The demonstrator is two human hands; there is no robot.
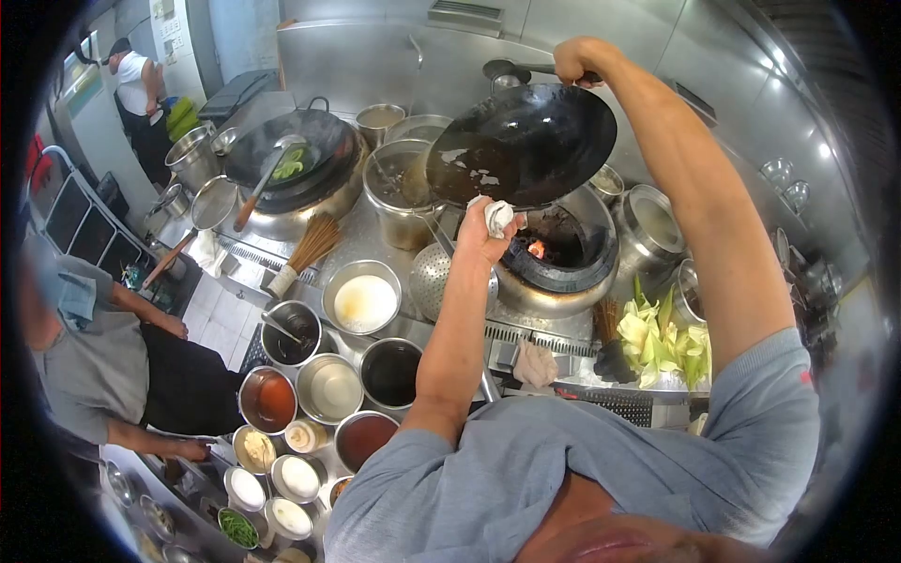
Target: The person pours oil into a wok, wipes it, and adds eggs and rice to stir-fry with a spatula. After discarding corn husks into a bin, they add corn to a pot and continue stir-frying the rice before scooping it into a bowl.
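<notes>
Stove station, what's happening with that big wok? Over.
Left hand gripping wok through white cloth. Right hand holding ladle. Wok tilted, liquid inside. Caution: flame showing in burner.

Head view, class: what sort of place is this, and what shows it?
Probably a restaurant kitchen: a large wok held tilted, a lit burner, and many metal pots.

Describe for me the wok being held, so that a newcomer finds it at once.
On the steel stove, look at the right burner, where a flame shows. Above it, tilted toward a steel pot, is a black wok whose near edge the left hand grips with a white cloth. Unlike the other wok, which rests on the stove with green vegetables inside, this one is lifted.
</notes>
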